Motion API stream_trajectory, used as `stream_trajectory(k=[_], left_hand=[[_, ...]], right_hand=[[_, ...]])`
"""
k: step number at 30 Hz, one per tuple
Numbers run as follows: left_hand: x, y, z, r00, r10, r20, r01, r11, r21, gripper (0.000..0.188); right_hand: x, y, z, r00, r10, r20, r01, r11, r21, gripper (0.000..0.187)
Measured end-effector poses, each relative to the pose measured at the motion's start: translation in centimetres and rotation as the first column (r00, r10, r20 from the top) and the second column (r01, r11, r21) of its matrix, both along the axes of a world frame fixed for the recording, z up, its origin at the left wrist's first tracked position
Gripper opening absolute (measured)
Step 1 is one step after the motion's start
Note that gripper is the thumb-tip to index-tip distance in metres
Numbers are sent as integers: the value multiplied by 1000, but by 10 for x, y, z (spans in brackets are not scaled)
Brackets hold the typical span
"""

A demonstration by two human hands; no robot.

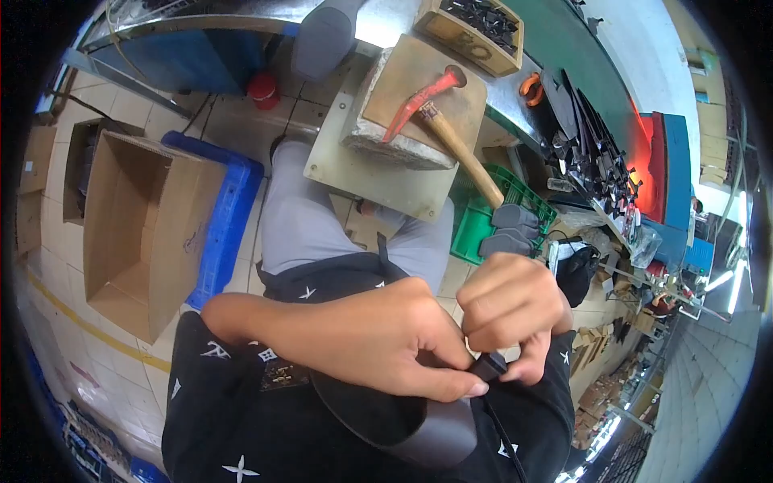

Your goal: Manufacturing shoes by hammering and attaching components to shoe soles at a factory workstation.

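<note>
Over my lap, my left hand (386,342) is closed, its thumb and forefinger pinching a small black block-like piece (488,366). Curled close beside it, my right hand (515,314) grips the same piece between thumb and fingers. A thin black strap (506,435) runs down from the piece toward my apron. Below my left hand lies a wide dark curved band (439,439), partly covered by that hand. Its kind, and whether it joins the small piece, I cannot make out.
A red-headed hammer (455,145) lies on a board-topped stone block (394,153) ahead. A green crate (471,213) holds grey soles. Black straps (592,133) heap on the right bench. Another sole (324,40) overhangs the bench edge. A cardboard box (121,241) stands left.
</note>
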State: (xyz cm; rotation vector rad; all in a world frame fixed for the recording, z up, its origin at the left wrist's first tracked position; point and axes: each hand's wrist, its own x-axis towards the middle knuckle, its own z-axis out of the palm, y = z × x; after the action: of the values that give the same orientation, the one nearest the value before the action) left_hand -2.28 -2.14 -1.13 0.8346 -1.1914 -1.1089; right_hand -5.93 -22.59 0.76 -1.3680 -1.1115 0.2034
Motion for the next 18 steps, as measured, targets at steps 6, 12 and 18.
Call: stream_trajectory(k=[6, 12, 18], left_hand=[[-2, 3, 4, 985, 170, -19, -169, 985, 26, 16], [-1, 4, 8, 980, 199, -4, -199, 979, 41, 19], [4, 11, 14, 951, 309, -14, -308, 950, 55, 19]], right_hand=[[-16, -8, -12, 969, -241, -57, 241, 970, -15, 50], [-52, -7, -19, 717, -649, -255, 667, 745, -21, 42], [-80, -58, 23, 950, -304, 72, 260, 897, 358, 21]])
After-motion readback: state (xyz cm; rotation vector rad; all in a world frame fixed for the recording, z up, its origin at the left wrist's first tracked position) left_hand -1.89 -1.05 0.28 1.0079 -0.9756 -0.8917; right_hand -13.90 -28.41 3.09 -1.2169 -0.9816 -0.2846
